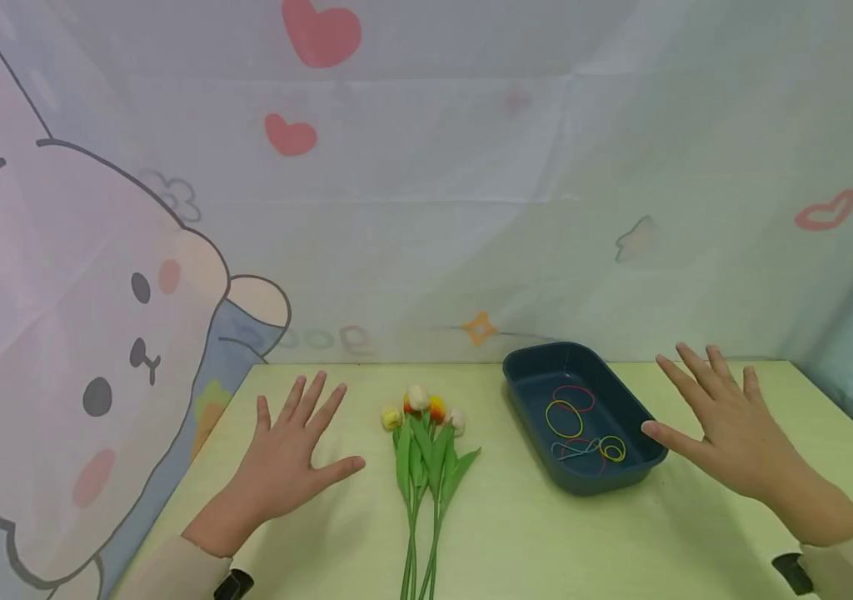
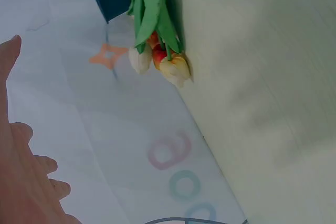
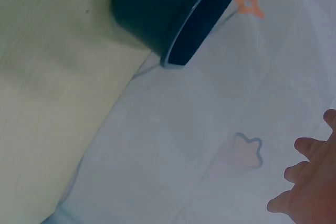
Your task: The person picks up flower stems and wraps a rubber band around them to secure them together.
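Several artificial tulips point(image 1: 426, 467) lie in a bunch mid-table, with white, yellow and orange-red heads away from me and green stems toward me. To their right stands a dark blue tray point(image 1: 527, 417) holding several rubber bands point(image 1: 565, 419) in red, yellow and light blue. My left hand point(image 1: 284, 467) is held above the table left of the tulips, fingers spread, touching nothing. Over the table right of the tray, my right hand point(image 1: 734, 433) is likewise spread and holds nothing. The tulip heads point(image 2: 160, 64) show upside down in the left wrist view; the tray's outer wall point(image 3: 152, 14) shows in the right wrist view.
The pale yellow-green table point(image 1: 531, 542) ends at a hanging cloth point(image 1: 434, 250) printed with hearts and a large cartoon animal. Dark wrist devices point(image 1: 234, 585) sit at both sleeves.
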The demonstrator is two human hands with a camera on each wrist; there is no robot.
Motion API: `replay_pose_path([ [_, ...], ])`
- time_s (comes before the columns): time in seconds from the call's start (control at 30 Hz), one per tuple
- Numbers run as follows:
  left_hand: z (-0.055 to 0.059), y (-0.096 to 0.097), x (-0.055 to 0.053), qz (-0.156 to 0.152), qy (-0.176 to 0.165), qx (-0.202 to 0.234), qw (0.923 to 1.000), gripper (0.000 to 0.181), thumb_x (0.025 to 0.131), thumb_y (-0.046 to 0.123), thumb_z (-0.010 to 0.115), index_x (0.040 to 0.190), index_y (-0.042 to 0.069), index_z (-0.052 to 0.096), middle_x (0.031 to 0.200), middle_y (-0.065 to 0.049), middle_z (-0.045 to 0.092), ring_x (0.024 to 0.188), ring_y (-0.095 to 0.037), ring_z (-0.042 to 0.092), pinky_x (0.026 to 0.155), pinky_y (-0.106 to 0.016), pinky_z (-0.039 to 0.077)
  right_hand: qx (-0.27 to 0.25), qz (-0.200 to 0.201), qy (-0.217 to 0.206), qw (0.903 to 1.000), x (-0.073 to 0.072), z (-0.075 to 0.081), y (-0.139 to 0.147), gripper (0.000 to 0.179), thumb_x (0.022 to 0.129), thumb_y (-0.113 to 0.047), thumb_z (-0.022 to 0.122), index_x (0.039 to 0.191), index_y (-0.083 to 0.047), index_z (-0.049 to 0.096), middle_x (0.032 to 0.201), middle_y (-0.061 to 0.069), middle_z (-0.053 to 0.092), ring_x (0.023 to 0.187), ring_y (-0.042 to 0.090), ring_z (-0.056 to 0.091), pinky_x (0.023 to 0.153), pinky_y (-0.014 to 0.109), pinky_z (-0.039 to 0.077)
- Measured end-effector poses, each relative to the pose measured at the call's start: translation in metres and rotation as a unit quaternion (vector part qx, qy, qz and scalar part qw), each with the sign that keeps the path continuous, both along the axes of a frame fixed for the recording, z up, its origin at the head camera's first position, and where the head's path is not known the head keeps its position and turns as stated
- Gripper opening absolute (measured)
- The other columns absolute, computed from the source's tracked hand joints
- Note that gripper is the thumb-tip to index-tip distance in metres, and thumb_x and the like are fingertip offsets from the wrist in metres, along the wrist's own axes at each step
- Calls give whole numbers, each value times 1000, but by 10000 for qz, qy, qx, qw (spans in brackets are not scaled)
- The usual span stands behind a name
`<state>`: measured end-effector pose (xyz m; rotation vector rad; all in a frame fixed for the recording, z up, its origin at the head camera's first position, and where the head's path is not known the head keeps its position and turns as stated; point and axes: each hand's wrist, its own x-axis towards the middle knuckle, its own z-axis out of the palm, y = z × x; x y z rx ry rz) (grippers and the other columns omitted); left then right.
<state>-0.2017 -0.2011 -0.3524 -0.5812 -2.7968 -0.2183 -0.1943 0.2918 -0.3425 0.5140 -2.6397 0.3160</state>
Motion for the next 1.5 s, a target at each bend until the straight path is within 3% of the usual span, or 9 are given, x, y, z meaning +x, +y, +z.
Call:
replay_pose_path([
  [0.2,2,5,0,-74,-230,734,9970,86,79,64,49,145,24,11,151,-4,3,138,-29,4,104,-66,3,-582,299,-90,9978,2,5,-27,78,82,-40,62,144,-18,19,148,15,17,137,34,1,108,61,-6],
  [0.37,-4,14,1,-193,-570,1494,9869,85,81,60,52,145,29,6,151,-2,3,138,-28,8,107,-62,5,-1199,606,-134,9908,4,5,-54,75,83,-34,63,143,-15,23,147,12,21,138,31,7,111,55,6],
  [0.57,-14,23,0,-262,-1014,2210,9696,84,81,58,53,143,33,2,151,4,1,139,-23,6,109,-60,2,-1823,683,-597,9790,7,3,-86,72,84,-34,62,143,-22,21,149,2,18,139,22,8,103,58,24],
  [0.77,-21,30,-3,-333,-1419,2756,9501,83,82,55,53,142,36,-2,150,9,-2,139,-19,1,110,-57,2,-2081,870,-843,9706,10,-5,-116,71,85,-36,60,143,-28,19,149,-1,18,137,22,16,99,52,36],
  [1.03,-32,35,-3,-333,-1830,3526,9171,82,82,52,56,141,39,0,150,11,1,138,-19,2,108,-58,17,-2341,1176,-1183,9578,11,-26,-152,67,86,-40,57,142,-28,21,146,-5,24,135,19,22,106,48,29],
  [1.2,-38,39,-3,-267,-1961,3667,9091,83,81,50,59,141,40,2,149,12,3,138,-18,4,109,-57,18,-2751,1168,-1466,9430,14,-38,-170,65,85,-44,57,140,-28,26,145,-5,28,133,19,27,104,49,32],
  [1.5,-53,47,0,-278,-2225,3963,8903,83,81,48,61,141,39,4,149,11,7,137,-23,14,107,-58,21,-3574,1089,-2138,9026,8,-57,-195,63,83,-43,60,137,-22,35,140,-3,37,120,25,45,96,46,44],
])
